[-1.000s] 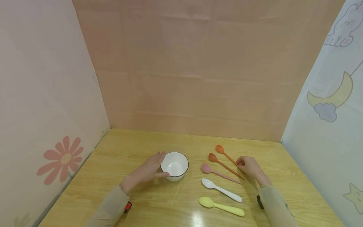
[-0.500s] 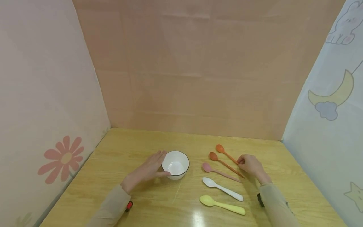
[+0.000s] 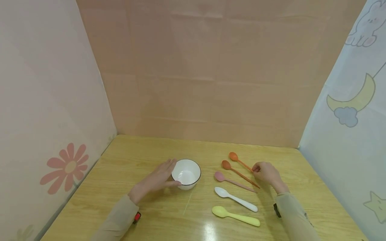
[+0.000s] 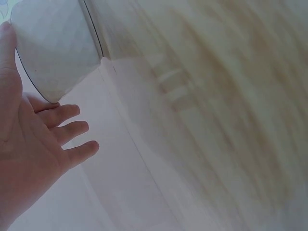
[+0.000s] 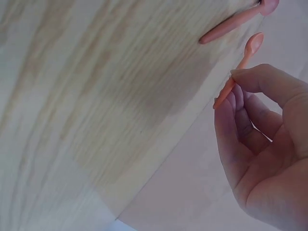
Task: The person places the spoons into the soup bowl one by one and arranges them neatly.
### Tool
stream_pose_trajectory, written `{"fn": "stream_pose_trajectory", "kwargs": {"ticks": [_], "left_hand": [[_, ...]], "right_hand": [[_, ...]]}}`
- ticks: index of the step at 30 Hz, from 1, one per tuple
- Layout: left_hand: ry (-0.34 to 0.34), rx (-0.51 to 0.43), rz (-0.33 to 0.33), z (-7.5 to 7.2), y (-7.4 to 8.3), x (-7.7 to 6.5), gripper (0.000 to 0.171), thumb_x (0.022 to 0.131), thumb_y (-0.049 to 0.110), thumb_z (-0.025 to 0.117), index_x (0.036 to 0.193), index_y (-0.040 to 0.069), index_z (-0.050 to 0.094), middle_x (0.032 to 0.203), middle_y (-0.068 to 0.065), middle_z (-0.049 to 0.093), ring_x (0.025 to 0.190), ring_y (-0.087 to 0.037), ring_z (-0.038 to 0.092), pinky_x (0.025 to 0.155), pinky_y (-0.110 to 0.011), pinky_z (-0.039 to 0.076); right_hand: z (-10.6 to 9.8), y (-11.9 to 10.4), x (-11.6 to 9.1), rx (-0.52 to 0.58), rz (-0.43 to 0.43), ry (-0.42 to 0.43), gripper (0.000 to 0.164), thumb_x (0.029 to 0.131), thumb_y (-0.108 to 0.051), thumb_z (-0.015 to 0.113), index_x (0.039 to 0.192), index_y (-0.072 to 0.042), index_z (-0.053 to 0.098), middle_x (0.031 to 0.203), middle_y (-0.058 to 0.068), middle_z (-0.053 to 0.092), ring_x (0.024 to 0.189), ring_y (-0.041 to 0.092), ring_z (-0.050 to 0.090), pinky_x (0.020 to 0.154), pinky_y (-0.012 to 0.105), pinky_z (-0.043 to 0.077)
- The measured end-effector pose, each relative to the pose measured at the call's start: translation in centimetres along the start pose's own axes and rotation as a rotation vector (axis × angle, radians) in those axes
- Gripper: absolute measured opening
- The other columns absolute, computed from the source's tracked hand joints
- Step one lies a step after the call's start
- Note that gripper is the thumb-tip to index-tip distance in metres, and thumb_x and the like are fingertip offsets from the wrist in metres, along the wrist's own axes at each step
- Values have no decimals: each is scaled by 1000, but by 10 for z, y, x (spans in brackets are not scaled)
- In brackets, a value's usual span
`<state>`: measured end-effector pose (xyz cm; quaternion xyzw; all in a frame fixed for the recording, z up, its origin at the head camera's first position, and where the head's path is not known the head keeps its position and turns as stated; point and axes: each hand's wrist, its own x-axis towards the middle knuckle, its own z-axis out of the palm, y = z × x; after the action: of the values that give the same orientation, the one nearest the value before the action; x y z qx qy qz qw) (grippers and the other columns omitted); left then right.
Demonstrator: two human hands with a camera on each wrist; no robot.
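In the head view my left hand [image 3: 159, 177] holds the left side of a white bowl [image 3: 186, 172] with a dark rim, thumb at the front and fingers behind. The left wrist view shows the bowl [image 4: 55, 45] between thumb and index finger of the left hand [image 4: 36, 139], other fingers off it. My right hand [image 3: 267, 174] pinches the handle end of an orange spoon [image 3: 241, 162], farthest back in a row of spoons. In the right wrist view, thumb and fingertips of the right hand [image 5: 264, 130] grip that spoon's handle [image 5: 225, 91].
Nearer me in the row lie a red-brown spoon [image 3: 239, 174], a pink spoon [image 3: 235, 182], a white spoon [image 3: 236, 199] and a yellow spoon [image 3: 236, 216]. Cloth screens stand behind the wooden table [image 3: 156, 217] and on both sides.
Both hands keep their places, the left on the bowl and the right on the orange spoon's handle. The head view shifts slightly.
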<state>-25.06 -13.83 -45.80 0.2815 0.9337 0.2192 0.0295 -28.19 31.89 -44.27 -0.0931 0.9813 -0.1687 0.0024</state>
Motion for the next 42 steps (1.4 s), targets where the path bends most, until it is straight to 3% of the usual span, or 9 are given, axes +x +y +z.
{"fn": "stream_pose_trajectory", "kwargs": {"ticks": [16, 42], "left_hand": [[-2, 2, -2, 0, 1, -1, 96, 92, 55, 63, 155, -6, 23, 162, -26, 23, 151, -45, 20, 122, -59, 23], [-10, -14, -6, -3, 1, -1, 97, 92, 55, 62, 156, -5, 20, 163, -26, 22, 152, -44, 18, 123, -58, 20]], "right_hand": [[-9, -15, 3, -33, -49, 38, 12, 82, -5, 67, 92, -3, 73, 84, 8, 71, 74, 19, 64, 64, 37, 53], [-21, -57, 7, -114, -138, 60, 13, 78, -5, 69, 90, -7, 73, 80, 2, 71, 70, 13, 62, 60, 30, 50]]}}
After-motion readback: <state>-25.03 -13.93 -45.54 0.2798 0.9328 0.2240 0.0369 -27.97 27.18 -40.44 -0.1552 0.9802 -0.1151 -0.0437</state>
